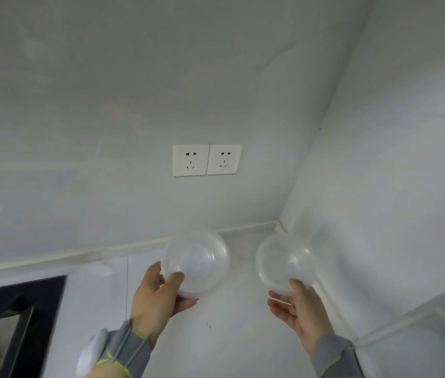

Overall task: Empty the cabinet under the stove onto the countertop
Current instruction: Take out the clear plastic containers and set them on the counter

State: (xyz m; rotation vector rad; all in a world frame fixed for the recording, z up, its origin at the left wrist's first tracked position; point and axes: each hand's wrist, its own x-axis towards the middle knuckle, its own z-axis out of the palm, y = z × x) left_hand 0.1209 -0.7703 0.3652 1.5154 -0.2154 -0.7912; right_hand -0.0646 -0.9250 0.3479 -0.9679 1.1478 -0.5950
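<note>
left grip pinched the rim of a clear bowl, thumb on top, fingers under. right grip pinched a second clear bowl the same way, fingers spread looser. Both hung over the bench near the back corner; couldn't tell if either touched down. Risks: thin slick plastic held by one edge could tip or slip on release. Light bowls might skid into the wall or knock each other. stove sat well left.
</note>
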